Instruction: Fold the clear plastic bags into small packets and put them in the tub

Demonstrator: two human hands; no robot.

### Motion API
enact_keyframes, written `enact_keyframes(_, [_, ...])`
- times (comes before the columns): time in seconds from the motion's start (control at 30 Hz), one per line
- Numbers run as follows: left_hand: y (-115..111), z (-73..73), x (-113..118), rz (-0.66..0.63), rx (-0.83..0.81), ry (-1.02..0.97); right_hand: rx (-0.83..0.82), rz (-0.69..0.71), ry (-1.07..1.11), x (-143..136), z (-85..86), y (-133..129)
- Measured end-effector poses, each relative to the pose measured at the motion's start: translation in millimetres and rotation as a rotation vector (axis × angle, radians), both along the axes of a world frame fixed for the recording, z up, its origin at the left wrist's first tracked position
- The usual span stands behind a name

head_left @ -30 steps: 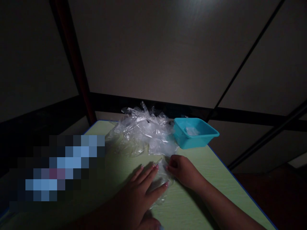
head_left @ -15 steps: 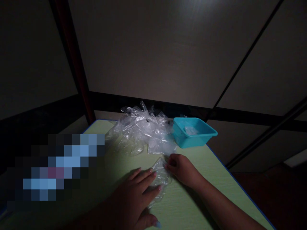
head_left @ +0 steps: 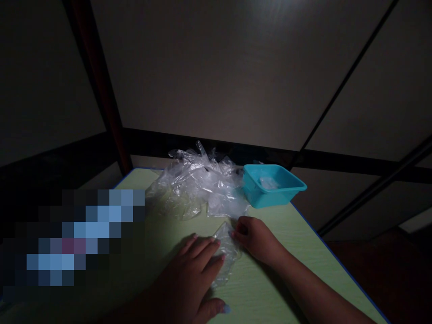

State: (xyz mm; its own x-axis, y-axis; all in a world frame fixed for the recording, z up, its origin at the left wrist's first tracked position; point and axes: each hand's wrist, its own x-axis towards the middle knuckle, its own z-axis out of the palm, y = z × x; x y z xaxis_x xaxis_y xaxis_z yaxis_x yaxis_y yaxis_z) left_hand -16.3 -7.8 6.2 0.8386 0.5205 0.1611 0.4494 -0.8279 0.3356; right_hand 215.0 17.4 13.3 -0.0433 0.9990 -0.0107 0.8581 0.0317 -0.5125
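A clear plastic bag [head_left: 227, 252] lies flat on the pale green table [head_left: 266, 288], between my two hands. My left hand [head_left: 197, 274] is spread palm down, its fingertips resting on the bag's left side. My right hand [head_left: 254, 237] is closed, thumb and fingers pinched at the bag's upper right edge. Behind them sits a heap of crumpled clear plastic bags [head_left: 202, 184]. Right of the heap stands a turquoise basin [head_left: 270, 198] with a small clear plastic piece [head_left: 269, 183] inside.
A blurred, pixelated area [head_left: 91, 229] covers the table's left part. Light panels [head_left: 216, 81] with dark strips rise behind the table. The table's blue edge [head_left: 337, 263] runs down the right side, with dark reddish floor [head_left: 381, 270] beyond it.
My left hand has shifted slightly, its thumb a little to the right. The bag between my hands looks flatter. My right hand keeps its pinch in nearly the same place.
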Motion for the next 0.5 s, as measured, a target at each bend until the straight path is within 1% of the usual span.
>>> enact_keyframes(0.13, [-1.8, -1.6, 1.1, 0.005, 0.036, 0.018, -0.003, -0.012, -0.003, -0.4, -0.2, 0.0])
enact_keyframes(0.33, [-0.4, -10.7, 1.8, -0.037, 0.12, 0.098, 0.001, -0.003, 0.006, 0.2, -0.6, -0.2])
enact_keyframes(0.4, [-0.8, -11.0, 1.5, -0.037, 0.129, 0.094, -0.001, -0.003, 0.009, 0.7, -0.2, 0.5])
enact_keyframes(0.5, [-3.3, -7.2, 1.3, -0.027, 0.13, 0.089, -0.004, -0.004, 0.016, 1.4, 0.1, 1.2])
